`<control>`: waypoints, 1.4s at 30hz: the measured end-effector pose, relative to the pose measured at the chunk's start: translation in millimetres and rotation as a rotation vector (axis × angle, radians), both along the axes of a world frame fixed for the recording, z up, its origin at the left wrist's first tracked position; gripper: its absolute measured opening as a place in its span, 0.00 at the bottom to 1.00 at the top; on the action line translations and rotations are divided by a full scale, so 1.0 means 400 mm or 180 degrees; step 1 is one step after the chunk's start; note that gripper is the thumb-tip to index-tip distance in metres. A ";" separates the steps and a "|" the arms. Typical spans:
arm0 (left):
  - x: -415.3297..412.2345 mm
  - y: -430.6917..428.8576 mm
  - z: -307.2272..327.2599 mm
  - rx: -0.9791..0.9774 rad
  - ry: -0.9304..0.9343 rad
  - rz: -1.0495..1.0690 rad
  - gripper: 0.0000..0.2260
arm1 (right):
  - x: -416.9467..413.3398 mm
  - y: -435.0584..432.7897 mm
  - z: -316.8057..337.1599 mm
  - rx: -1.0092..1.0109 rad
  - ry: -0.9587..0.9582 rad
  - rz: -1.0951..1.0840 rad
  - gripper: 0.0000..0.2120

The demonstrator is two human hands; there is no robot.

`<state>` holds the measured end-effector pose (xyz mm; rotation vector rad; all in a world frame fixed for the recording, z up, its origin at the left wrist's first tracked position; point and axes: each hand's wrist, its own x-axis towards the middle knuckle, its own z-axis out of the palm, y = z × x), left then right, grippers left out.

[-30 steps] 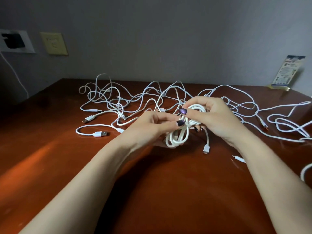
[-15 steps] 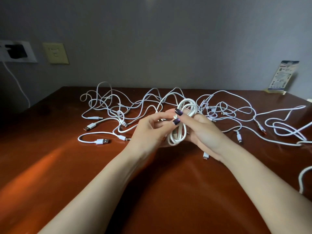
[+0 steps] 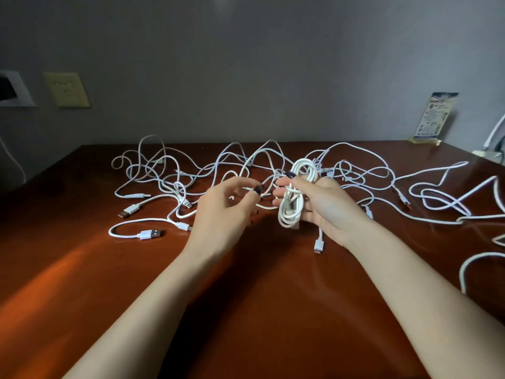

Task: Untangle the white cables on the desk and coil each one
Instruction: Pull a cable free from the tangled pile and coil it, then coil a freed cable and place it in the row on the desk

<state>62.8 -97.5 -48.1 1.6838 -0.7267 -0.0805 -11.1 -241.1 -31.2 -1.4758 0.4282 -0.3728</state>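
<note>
Head view: the tangled cables [image 3: 175, 173] are running off the right edge, and their crossings are hard to follow on the glossy reddish-brown desk [image 3: 246, 296]. The right hand [image 3: 328, 209], palm facing near, is gripping a smooth white coiled cable [image 3: 293, 198] at centre, with the thumb lying over it. The left hand [image 3: 221, 212] is hovering just left with loosely curled fingers, and I cannot tell whether it is pinching a strand.

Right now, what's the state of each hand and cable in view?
coiled cable: bundled, held upright off the desk, one plug end dangling
right hand: grips the coiled cable, thumb across it
left hand: loosely curled, apart from the coiled cable, holds nothing visible
loose cables: tangled, lying on the desk
</note>
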 end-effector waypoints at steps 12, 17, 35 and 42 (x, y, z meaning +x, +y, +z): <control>-0.201 -0.232 0.047 0.1494 -0.1900 -0.1752 0.16 | -0.301 -0.193 0.087 -0.1426 0.0345 -0.0795 0.08; -0.376 -0.420 0.052 0.2277 -0.2416 -0.2408 0.37 | -0.474 -0.295 0.083 -0.2133 0.0730 -0.1552 0.09; -0.456 -0.705 -0.051 0.2485 -0.2945 -0.2114 0.19 | -0.674 -0.610 -0.043 -0.1940 0.1677 -0.2451 0.10; -0.288 -0.641 -0.041 0.2613 -0.3425 -0.1392 0.22 | -0.491 -0.607 -0.001 -0.1650 0.1815 -0.1443 0.06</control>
